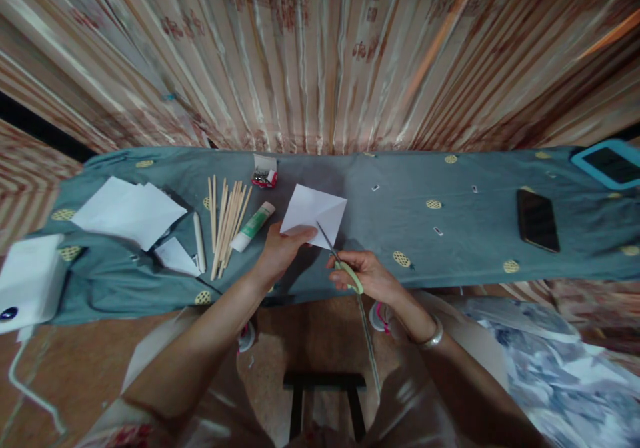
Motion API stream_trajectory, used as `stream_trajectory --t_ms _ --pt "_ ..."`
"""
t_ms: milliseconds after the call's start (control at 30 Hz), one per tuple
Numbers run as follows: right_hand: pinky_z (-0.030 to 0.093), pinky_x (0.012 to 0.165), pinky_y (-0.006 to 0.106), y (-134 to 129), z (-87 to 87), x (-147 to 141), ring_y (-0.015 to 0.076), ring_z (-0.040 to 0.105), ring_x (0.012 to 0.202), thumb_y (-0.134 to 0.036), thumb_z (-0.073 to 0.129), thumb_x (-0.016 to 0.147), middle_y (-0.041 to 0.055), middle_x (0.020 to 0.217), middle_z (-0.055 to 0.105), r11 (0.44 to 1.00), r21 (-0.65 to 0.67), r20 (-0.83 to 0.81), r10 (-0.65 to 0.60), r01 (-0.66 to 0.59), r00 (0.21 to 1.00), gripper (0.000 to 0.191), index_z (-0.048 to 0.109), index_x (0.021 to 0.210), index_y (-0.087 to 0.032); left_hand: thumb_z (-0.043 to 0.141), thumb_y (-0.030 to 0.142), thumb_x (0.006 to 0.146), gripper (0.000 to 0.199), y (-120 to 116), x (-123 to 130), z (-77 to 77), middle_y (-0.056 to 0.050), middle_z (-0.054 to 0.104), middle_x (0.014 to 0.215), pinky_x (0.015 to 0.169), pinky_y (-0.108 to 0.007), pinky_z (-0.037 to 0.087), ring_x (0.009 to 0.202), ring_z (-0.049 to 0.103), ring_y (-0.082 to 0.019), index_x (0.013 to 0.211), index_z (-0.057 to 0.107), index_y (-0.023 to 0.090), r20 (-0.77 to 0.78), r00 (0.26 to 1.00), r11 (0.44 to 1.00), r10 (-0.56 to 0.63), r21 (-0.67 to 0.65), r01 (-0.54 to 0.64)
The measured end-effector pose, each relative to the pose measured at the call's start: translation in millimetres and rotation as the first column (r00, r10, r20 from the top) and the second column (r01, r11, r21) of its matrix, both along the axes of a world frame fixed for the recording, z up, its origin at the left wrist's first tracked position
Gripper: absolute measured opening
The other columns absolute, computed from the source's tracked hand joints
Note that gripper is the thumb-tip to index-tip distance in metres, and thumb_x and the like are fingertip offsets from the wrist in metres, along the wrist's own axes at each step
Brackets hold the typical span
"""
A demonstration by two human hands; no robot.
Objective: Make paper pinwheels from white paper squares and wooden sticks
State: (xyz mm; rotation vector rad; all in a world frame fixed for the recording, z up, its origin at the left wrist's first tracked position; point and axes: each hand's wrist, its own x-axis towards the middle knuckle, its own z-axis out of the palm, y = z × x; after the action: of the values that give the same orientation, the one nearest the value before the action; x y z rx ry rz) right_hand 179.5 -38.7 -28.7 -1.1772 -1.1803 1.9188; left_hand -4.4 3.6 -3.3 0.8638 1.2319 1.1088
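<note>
A square of white paper (pixel 313 207) with crease lines is held above the cloth, near the middle of the table. My left hand (pixel 281 251) grips its near left edge, thumb on top and the other fingers mostly hidden underneath. In my right hand (pixel 364 271) is a pair of scissors (pixel 349 273) with pale green handles. Their dark blades lie at the paper's near right corner and point toward its centre. Whether the blades have cut into the sheet I cannot tell. Left of the paper lies a green and white glue tube (pixel 253 227).
Several wooden sticks (pixel 227 228), a white pen-like stick (pixel 199 241), a small open box of metal bits (pixel 265 171) and white paper sheets (pixel 127 209) lie to the left. A white device (pixel 31 281) stands far left. A phone (pixel 537 220) and blue-framed tablet (pixel 613 165) lie right.
</note>
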Motion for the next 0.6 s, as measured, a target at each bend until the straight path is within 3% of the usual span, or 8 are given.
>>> stream_trajectory --t_ms 600 --pt "0.044 0.047 0.020 0.1 3.9 -3.1 0.0072 0.054 0.047 -0.054 0.087 0.057 -0.0061 0.054 0.059 1.000 0.015 0.016 -0.013 0.013 1.000 0.045 0.066 0.074 -0.018 0.081 0.028 0.054 0.019 -0.8 -0.2 -1.6 -0.002 0.067 0.061 0.056 -0.026 0.045 0.057 0.057 -0.015 0.060 0.067 0.018 0.021 0.999 1.000 0.028 -0.001 -0.028"
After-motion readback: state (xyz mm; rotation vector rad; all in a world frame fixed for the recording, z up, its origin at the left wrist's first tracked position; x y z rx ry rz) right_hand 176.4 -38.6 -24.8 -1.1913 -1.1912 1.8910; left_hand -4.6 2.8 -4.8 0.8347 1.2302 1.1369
